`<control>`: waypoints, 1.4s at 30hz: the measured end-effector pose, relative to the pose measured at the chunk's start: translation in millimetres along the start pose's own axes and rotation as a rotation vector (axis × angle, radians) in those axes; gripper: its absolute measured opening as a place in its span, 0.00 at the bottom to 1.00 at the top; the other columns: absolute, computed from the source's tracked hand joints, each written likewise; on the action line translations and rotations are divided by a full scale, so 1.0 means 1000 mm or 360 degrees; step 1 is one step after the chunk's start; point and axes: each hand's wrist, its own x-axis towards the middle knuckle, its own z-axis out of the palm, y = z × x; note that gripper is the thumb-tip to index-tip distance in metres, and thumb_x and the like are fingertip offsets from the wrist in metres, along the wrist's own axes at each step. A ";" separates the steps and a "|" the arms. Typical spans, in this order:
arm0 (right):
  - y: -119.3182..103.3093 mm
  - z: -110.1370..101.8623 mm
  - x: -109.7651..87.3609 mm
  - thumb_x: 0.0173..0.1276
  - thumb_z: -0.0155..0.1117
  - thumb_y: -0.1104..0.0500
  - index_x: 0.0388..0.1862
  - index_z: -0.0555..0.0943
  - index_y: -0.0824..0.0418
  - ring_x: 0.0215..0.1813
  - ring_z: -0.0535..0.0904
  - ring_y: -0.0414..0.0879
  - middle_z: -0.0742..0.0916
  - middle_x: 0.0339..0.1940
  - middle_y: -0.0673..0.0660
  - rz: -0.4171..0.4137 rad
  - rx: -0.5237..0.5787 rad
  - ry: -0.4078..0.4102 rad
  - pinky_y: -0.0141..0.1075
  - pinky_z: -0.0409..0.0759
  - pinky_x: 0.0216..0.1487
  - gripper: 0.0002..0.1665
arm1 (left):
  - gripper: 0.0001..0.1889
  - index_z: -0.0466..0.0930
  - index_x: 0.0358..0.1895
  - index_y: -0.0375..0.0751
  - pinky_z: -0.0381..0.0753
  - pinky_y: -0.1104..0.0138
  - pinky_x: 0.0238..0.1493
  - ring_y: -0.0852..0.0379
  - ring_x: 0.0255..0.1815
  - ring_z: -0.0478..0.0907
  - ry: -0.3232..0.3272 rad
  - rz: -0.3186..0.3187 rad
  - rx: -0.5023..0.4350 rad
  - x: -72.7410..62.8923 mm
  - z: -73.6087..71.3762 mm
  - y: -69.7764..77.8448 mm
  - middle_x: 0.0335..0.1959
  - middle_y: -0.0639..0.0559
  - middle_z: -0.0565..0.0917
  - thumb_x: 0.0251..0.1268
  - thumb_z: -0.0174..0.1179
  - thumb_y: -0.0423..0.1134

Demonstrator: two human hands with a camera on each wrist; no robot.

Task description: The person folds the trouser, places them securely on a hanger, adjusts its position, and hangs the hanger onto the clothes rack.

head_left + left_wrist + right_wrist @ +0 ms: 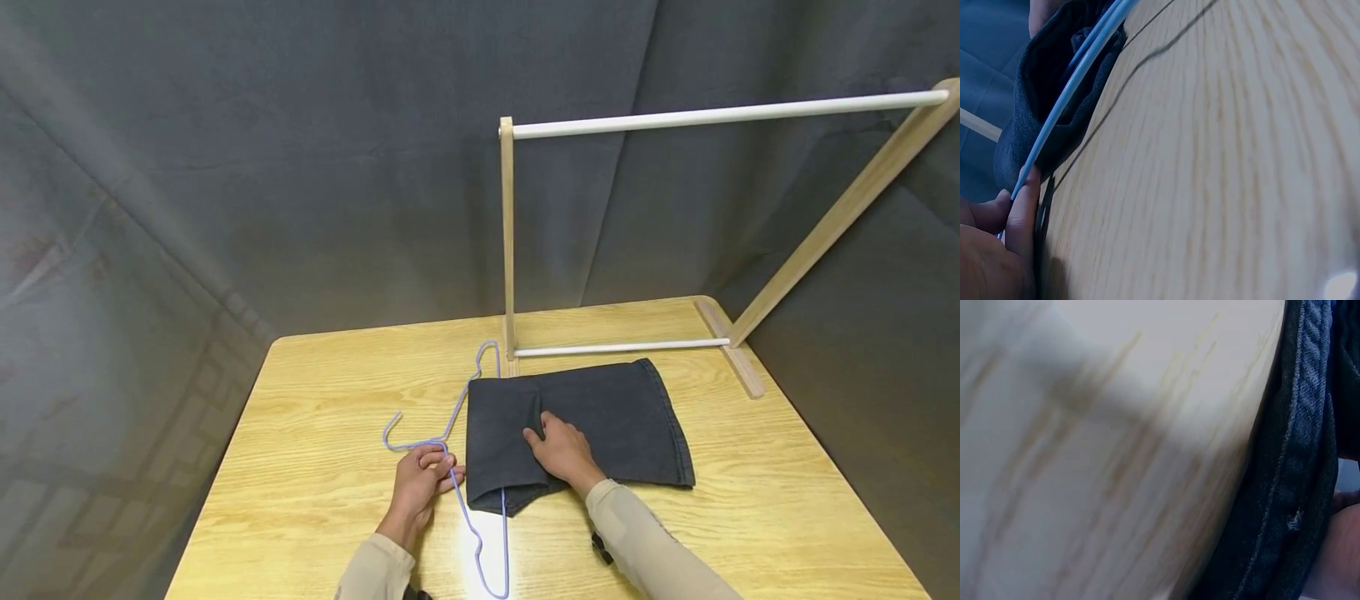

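Note:
Folded dark denim trousers lie on the table, their left end doubled over the lower bar of a light-blue wire hanger. The hanger lies with its hook to the left, its bar coming out of the cloth at both ends. My left hand pinches the hanger's near arm just below the hook, thumb against fingers, as the left wrist view also shows. On top of the trousers, my right hand grips the edge of the doubled-over layer; its fingertips are partly hidden. Stitched denim fills the right wrist view's right side.
A clothes rack with wooden uprights and a white top rail stands at the table's back right. Its low white bar runs just behind the trousers. Grey curtains surround the wooden table.

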 end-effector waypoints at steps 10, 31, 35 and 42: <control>0.001 0.004 0.000 0.74 0.59 0.48 0.28 0.67 0.57 0.21 0.64 0.46 0.68 0.18 0.52 -0.0022 0.0010 0.0009 0.36 0.58 0.26 0.20 | 0.17 0.67 0.54 0.15 0.88 0.65 0.33 0.55 0.25 0.87 -0.0047 0.0012 0.0109 0.000 -0.003 -0.003 0.24 0.53 0.81 0.65 0.59 0.21; 0.000 0.002 -0.004 0.75 0.59 0.48 0.27 0.69 0.58 0.20 0.60 0.46 0.68 0.17 0.52 -0.0041 0.0218 0.0060 0.35 0.57 0.26 0.20 | 0.24 0.62 0.63 0.17 0.89 0.64 0.32 0.56 0.24 0.87 -0.0073 -0.0030 0.0012 0.002 -0.006 -0.001 0.27 0.53 0.85 0.66 0.58 0.22; -0.005 0.001 -0.006 0.76 0.58 0.50 0.35 0.73 0.63 0.23 0.69 0.49 0.75 0.22 0.56 -0.0085 0.0335 0.0083 0.37 0.66 0.28 0.18 | 0.25 0.62 0.64 0.18 0.89 0.65 0.33 0.56 0.25 0.87 -0.0086 -0.0029 -0.0003 0.004 -0.006 0.000 0.27 0.54 0.83 0.66 0.58 0.21; -0.012 -0.004 -0.010 0.77 0.57 0.51 0.27 0.65 0.56 0.17 0.60 0.42 0.66 0.16 0.49 -0.0158 0.0382 0.0104 0.31 0.58 0.24 0.19 | 0.23 0.64 0.62 0.19 0.89 0.63 0.41 0.55 0.33 0.88 -0.0099 -0.0018 -0.0067 0.007 -0.006 0.000 0.35 0.51 0.84 0.65 0.57 0.19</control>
